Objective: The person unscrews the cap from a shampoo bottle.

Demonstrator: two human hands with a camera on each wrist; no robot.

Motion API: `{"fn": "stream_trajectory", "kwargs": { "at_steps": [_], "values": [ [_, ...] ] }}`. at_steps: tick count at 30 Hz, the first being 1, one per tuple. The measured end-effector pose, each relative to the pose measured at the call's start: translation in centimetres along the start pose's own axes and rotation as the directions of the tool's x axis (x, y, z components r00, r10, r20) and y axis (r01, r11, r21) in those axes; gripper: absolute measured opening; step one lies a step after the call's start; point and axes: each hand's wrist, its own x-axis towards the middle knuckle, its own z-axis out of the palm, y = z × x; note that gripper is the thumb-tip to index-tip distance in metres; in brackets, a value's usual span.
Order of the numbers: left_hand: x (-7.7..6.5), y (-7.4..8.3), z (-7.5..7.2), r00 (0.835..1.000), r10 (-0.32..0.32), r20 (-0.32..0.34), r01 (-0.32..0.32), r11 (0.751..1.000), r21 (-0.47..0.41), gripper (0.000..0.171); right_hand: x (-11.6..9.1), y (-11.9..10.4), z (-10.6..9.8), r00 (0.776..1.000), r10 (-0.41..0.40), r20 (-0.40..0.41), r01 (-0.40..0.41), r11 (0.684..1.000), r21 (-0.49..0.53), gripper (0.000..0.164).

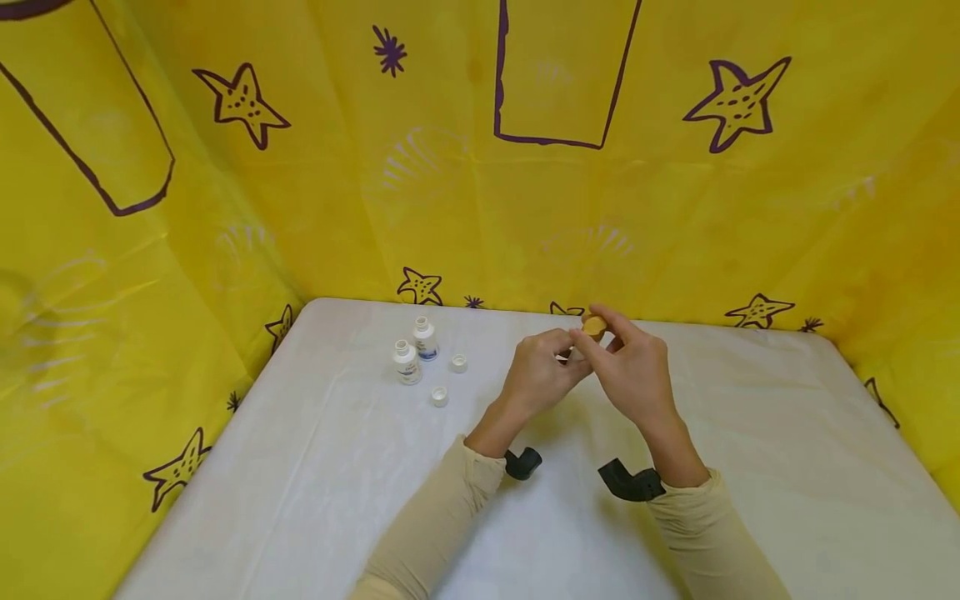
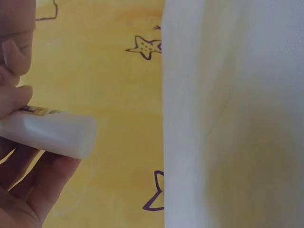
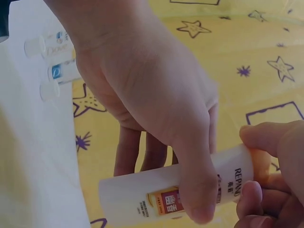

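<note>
My left hand (image 1: 543, 371) grips a small white bottle (image 3: 128, 194) with a printed label, fingers and thumb wrapped round its body. The bottle lies tilted almost sideways, and its base (image 2: 88, 135) points out of the hand in the left wrist view. At the other end, my right hand (image 1: 637, 375) pinches the orange-gold cap (image 1: 595, 326) between thumb and fingers. Both hands are raised over the far part of the table. In the head view the bottle's body is mostly hidden behind the fingers.
Two white bottles with bare necks, a front one (image 1: 407, 364) and a rear one (image 1: 425, 340), stand left of my hands. Beside them lie two white caps, one nearer (image 1: 439, 397) and one farther (image 1: 459, 363). Yellow patterned cloth (image 1: 480, 208) walls the white table (image 1: 337, 500).
</note>
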Motion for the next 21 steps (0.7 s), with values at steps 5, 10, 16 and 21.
{"fn": "stream_trajectory", "kwargs": {
  "at_steps": [5,10,16,21],
  "values": [
    [0.1,-0.1,-0.4,0.998,0.014,0.055,-0.012,1.0,-0.022,0.018,-0.2,0.2,-0.4,0.999,-0.031,0.024,0.031,0.999,-0.014,0.039],
    [0.2,-0.3,-1.0,0.99,0.051,0.132,-0.047,0.998,-0.03,0.018,-0.4,0.5,-0.8,0.995,-0.074,0.062,0.076,0.997,-0.022,0.035],
    [0.4,-0.7,-2.0,0.966,0.035,0.257,0.005,0.988,-0.154,0.015,-0.2,1.1,-1.4,0.969,-0.162,0.186,0.152,0.986,0.063,0.033],
    [0.6,-0.8,-2.7,0.945,-0.017,0.326,0.08,0.98,-0.18,0.02,-0.1,1.1,-1.8,0.959,-0.142,0.246,0.118,0.987,0.109,0.042]
  ]
}}
